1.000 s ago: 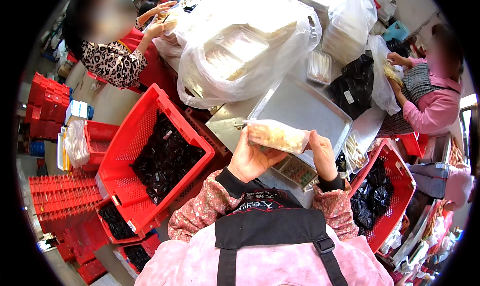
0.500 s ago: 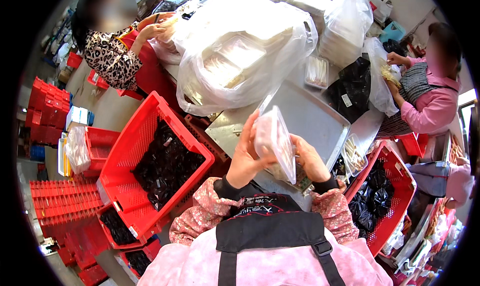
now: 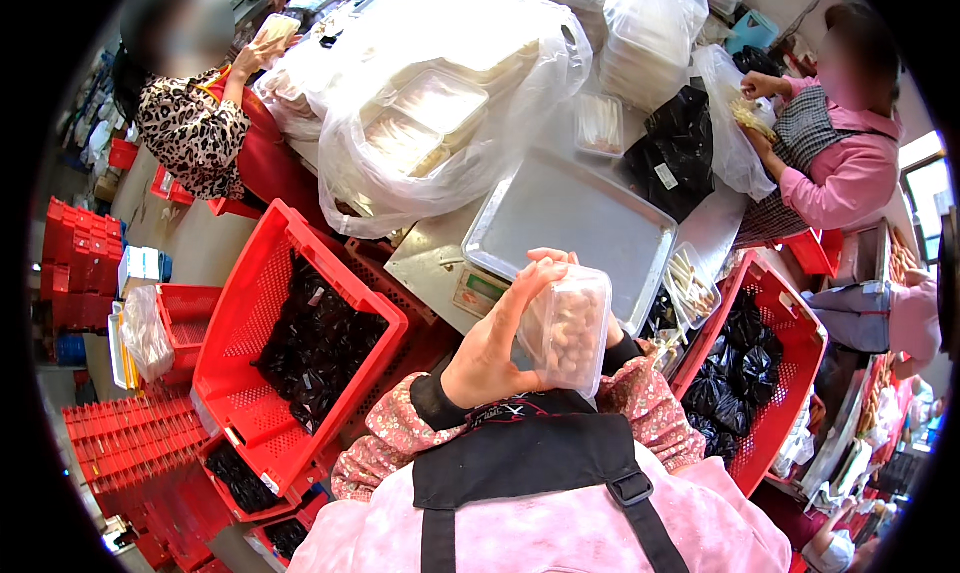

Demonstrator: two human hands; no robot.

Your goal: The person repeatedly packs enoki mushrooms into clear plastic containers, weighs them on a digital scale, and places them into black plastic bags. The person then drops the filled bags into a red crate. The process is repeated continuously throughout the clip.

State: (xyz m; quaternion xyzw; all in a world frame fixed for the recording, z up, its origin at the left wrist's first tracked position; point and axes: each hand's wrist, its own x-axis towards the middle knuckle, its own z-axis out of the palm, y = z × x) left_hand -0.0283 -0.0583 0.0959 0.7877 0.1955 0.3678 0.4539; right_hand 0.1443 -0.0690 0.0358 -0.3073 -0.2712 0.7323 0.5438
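My left hand [image 3: 492, 345] grips a clear plastic box [image 3: 577, 335] in front of my chest, fingers along its left side and thumb low against it. Through its wall several rounded, pale brown-pink pieces show. The box is tilted up on edge. Behind its right side, my right hand [image 3: 613, 331] shows only in a small part, so its fingers are hidden. Just beyond lies a grey metal tray [image 3: 585, 213] with a bare bottom. A small scale display [image 3: 480, 291] sits by the tray's near left corner.
A large clear bag [image 3: 350, 188] of packed boxes stands beyond. Red crates [image 3: 235, 373] with black bags flank me, another crate [image 3: 800, 373] on the right. An open box of pale sticks [image 3: 692, 285] is beside the tray. Co-workers [image 3: 195, 133] [image 3: 840, 178] handle food at both sides.
The box has turned from edge-on to show its contents and moved slightly right and lower. My right hand has gone behind it. The view has shifted, and the left co-worker now lifts a small box.
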